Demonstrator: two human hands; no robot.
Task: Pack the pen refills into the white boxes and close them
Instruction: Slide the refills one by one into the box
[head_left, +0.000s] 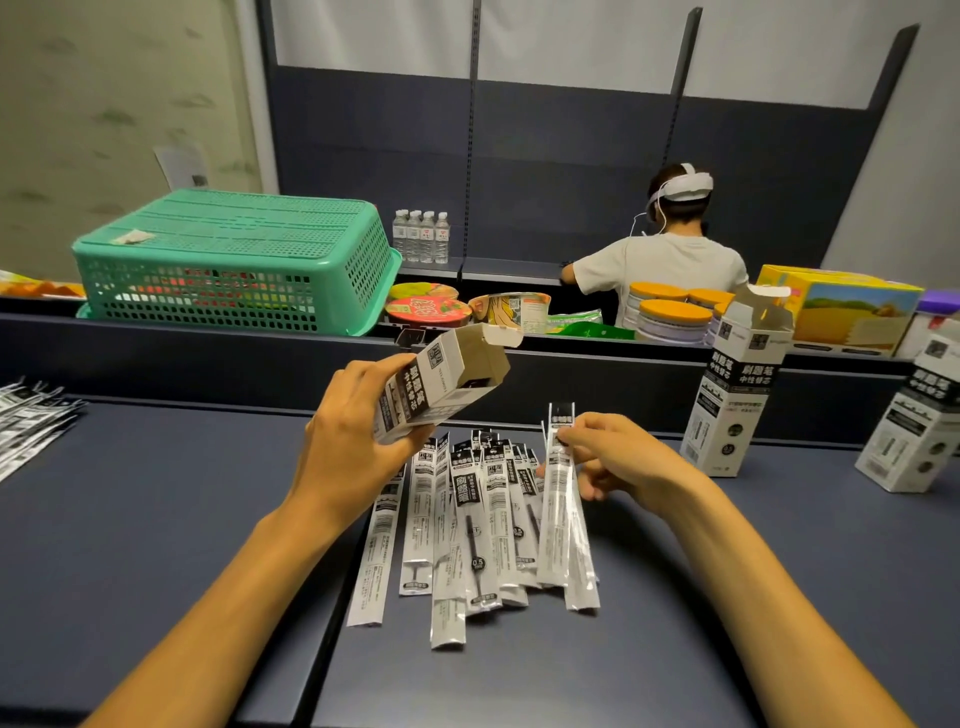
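My left hand (353, 441) grips a white box (441, 384) with black print, tilted, its top flaps open toward the right. My right hand (608, 457) pinches the top of one or two packaged pen refills (558, 519), lifted above the pile. Several more packaged refills (462, 525) lie fanned out on the dark blue table (156, 519) between my arms. A second white box (737, 395) stands upright at the right with its top flap open. A third white box (914, 426) stands at the far right edge.
More packaged refills (31, 421) lie at the table's left edge. Behind a dark divider stand an upturned green basket (234, 260), noodle cups (431, 306), water bottles (421, 236), orange-lidded tubs (670, 317) and a yellow carton (841, 306). A person wearing a headset (665, 260) faces away.
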